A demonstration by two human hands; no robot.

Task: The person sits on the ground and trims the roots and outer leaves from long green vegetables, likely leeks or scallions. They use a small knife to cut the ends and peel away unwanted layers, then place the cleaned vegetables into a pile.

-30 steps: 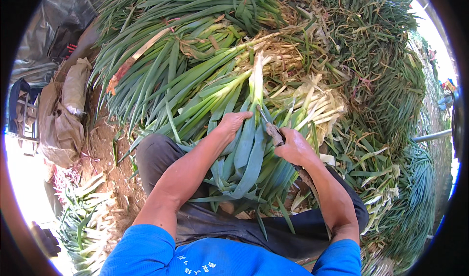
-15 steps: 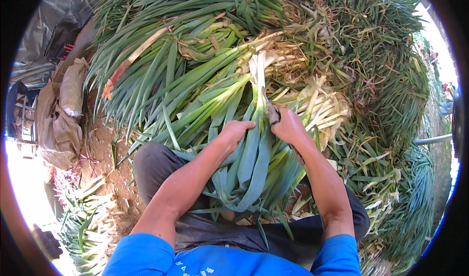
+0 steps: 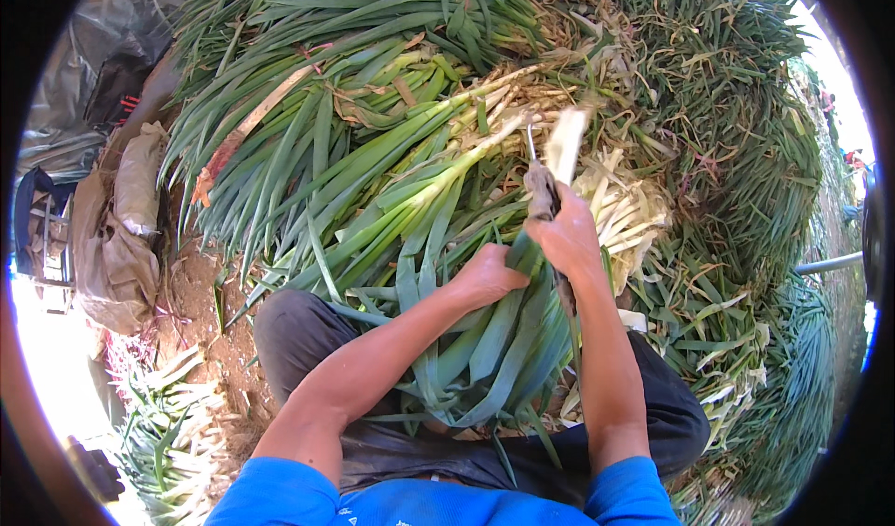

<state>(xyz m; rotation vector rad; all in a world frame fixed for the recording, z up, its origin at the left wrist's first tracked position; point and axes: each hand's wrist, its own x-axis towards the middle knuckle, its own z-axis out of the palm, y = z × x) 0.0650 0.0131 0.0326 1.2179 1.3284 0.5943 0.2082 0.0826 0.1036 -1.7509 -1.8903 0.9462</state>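
Green heap: fills the upper centre of the frame, leaves fanned left, roots toward the middle. Second heap, upper right, matted with dry leaf.

Sack: brown, left edge. White-stemmed pile, lower left.

Bunch of leeks (the thing in hand): centre of frame, leaves hanging down over the lap, white stem end pointing up and blurred.

Left grip: closed on the bunch's leaves, thumb lying across them; underside fingers hidden. Right grip: closed round the knife; whether it also pinches the bunch, cannot tell.

Knife: dark body, thin bright tip just left of the white stem end.

Risks (judgement): left thumb sits near the tool, so a slip on smooth leaves could bring the edge onto it. A loose left hold might let stalks slide out of the bunch. Blade angled too deep could nick the white stem.
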